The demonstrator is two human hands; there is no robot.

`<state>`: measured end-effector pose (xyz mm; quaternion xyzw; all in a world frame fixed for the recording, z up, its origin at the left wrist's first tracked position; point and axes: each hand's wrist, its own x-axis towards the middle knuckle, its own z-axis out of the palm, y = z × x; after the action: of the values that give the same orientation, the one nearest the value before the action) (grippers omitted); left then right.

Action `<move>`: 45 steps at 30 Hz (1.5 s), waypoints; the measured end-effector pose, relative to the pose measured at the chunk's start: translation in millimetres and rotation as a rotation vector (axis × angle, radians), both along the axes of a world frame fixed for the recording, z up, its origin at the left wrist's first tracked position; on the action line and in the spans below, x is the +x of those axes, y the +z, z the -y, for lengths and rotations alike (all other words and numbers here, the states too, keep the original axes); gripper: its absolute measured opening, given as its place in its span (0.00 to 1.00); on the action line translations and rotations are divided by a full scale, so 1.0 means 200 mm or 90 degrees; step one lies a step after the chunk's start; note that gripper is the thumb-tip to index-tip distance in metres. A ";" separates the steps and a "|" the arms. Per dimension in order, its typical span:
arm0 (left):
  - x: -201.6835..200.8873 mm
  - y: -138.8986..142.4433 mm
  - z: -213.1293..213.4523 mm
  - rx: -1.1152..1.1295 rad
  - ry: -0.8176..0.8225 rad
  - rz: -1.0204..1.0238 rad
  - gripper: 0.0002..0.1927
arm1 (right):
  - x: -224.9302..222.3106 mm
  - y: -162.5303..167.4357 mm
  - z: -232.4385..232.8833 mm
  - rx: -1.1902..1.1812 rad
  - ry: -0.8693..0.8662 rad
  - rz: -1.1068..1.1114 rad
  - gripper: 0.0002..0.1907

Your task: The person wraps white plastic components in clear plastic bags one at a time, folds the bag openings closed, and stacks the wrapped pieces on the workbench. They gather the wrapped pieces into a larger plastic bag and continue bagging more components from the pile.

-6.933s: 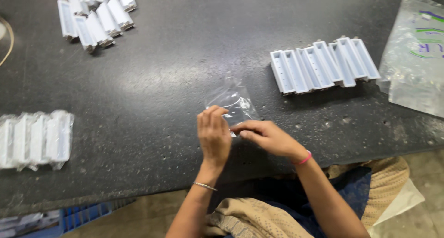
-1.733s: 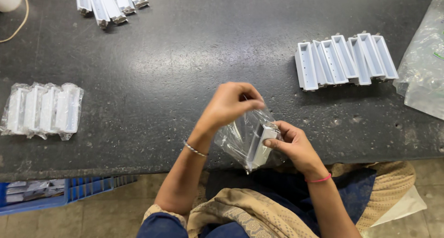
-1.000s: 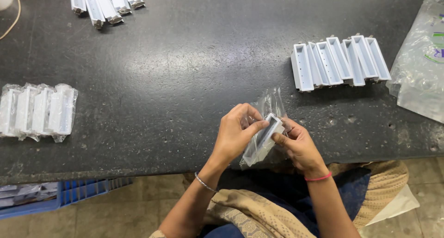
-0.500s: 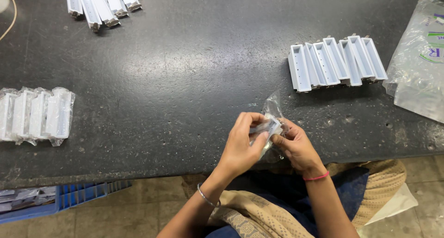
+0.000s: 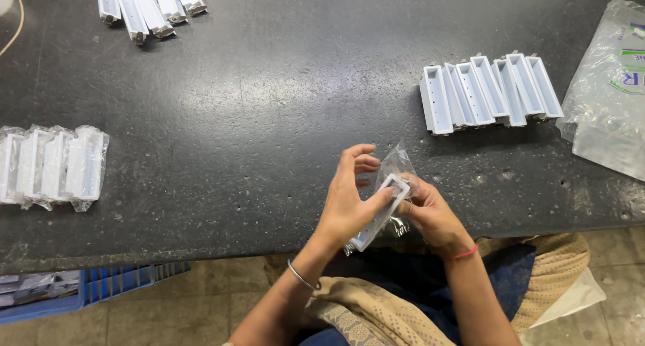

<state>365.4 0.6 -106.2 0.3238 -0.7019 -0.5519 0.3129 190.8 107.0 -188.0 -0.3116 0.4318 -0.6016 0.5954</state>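
both hands (image 5: 386, 208) hold a clear-bagged white tray (image 5: 381, 211).

Bagged white trays (image 5: 54, 163), bare trays (image 5: 487, 92), blue crate (image 5: 101, 289) beneath dark table (image 5: 269, 104).

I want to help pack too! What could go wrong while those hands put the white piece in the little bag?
The white part is held in the clear bag between the left hand and right hand, right over the edge of the dark table. It might slip and drop toward the floor. The thin bag might also tear on the part's corners.
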 end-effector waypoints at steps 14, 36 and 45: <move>0.03 -0.07 0.07 0.204 -0.134 0.024 0.28 | -0.10 0.33 0.14 -0.049 -0.076 -0.310 0.27; 0.03 -0.09 0.09 0.033 -0.052 -0.002 0.20 | -0.07 0.27 0.16 0.040 -0.047 -0.183 0.16; 0.00 -0.13 0.03 -0.093 0.005 0.042 0.20 | 0.03 0.36 0.14 0.003 -0.077 -0.511 0.21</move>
<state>366.0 -5.2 -131.8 0.3205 -0.7490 -0.4871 0.3148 197.1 79.2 -115.3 -0.4946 0.6489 -0.4649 0.3437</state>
